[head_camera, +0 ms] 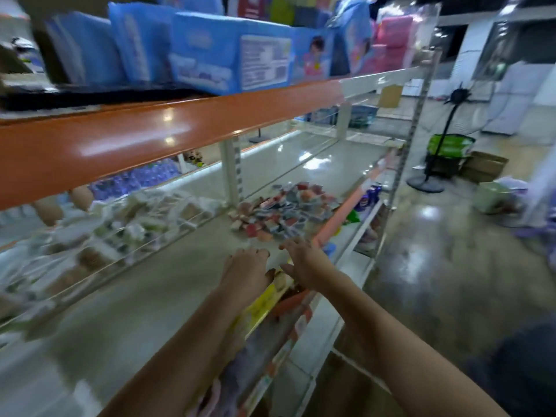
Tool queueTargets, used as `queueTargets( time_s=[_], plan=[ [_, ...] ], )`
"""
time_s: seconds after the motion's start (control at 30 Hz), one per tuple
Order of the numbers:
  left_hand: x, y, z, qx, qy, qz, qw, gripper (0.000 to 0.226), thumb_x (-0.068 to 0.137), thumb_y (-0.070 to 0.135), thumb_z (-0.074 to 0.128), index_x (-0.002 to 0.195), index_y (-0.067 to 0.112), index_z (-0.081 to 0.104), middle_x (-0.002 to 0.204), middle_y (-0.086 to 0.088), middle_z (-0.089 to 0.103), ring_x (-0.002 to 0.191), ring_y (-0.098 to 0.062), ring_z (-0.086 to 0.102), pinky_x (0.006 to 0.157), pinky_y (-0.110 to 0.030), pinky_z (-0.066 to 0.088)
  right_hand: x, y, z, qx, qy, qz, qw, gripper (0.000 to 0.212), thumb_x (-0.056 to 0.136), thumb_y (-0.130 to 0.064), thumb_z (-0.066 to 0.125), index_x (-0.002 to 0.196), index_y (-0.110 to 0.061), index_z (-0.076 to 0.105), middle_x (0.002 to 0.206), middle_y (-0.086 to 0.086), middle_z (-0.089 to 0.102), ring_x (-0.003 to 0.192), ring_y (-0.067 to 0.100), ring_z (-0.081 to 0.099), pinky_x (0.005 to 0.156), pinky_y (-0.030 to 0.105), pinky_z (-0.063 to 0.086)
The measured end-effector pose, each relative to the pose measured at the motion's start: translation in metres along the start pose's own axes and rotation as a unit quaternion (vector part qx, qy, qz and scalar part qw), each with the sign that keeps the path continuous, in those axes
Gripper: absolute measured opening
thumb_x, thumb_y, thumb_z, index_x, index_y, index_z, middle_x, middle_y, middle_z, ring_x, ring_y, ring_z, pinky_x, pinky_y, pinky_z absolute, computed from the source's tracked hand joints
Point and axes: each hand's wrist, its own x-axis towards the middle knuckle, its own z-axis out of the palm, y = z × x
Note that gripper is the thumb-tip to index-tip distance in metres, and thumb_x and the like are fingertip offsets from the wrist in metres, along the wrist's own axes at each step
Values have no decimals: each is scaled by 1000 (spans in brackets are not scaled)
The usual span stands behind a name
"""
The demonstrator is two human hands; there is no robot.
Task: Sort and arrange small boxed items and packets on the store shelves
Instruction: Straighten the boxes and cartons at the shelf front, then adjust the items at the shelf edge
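Observation:
A loose heap of small red, blue and white boxed items (282, 210) lies on the pale middle shelf (156, 293), near its front edge. Both my hands reach over the shelf just short of the heap. My left hand (245, 270) hovers palm down with its fingers bent at the tips and holds nothing. Beside it on the right, my right hand (304, 257) stretches its fingers toward the heap, also without anything in it. The whole view is blurred by motion.
Behind a clear divider (144, 236) lie pale packets (132, 224). Blue packs (228, 55) fill the orange-edged shelf (150, 136) above. A lower shelf (358, 224) holds more goods. On the glossy floor at the right stand a black fan stand (433, 164) and cardboard boxes (484, 167).

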Motion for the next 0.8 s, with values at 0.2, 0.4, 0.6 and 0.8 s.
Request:
queueTargets(
  time_s=[0.2, 0.4, 0.6, 0.8],
  plan=[
    [82, 47, 15, 25, -16, 31, 999, 37, 96, 34, 46, 126, 13, 46, 128, -10, 48, 117, -28, 46, 89, -34, 38, 37, 78, -6, -5, 0, 37, 999, 49, 92, -25, 54, 137, -12, 40, 138, 12, 40, 126, 34, 42, 101, 42, 38],
    [170, 66, 25, 54, 8, 36, 998, 35, 93, 35, 43, 122, 16, 51, 127, -7, 51, 116, -25, 49, 89, -35, 41, 92, 144, -9, 14, 9, 61, 998, 50, 89, -23, 55, 136, -11, 40, 136, 14, 43, 122, 35, 45, 98, 42, 42],
    [262, 58, 31, 48, 23, 28, 998, 39, 92, 39, 45, 123, 16, 51, 124, -7, 53, 111, -24, 51, 88, -35, 43, 164, 207, -23, 66, -8, 83, 994, 55, 94, -30, 51, 143, -11, 33, 143, 12, 38, 131, 30, 37, 106, 40, 34],
    [330, 34, 32, 25, 55, -17, 998, 39, 89, 33, 53, 124, 15, 53, 124, -8, 55, 115, -25, 50, 92, -38, 43, 222, 259, -31, 85, -20, 93, 992, 44, 90, -17, 54, 133, -9, 45, 132, 13, 45, 120, 30, 47, 101, 40, 41]
  ],
)
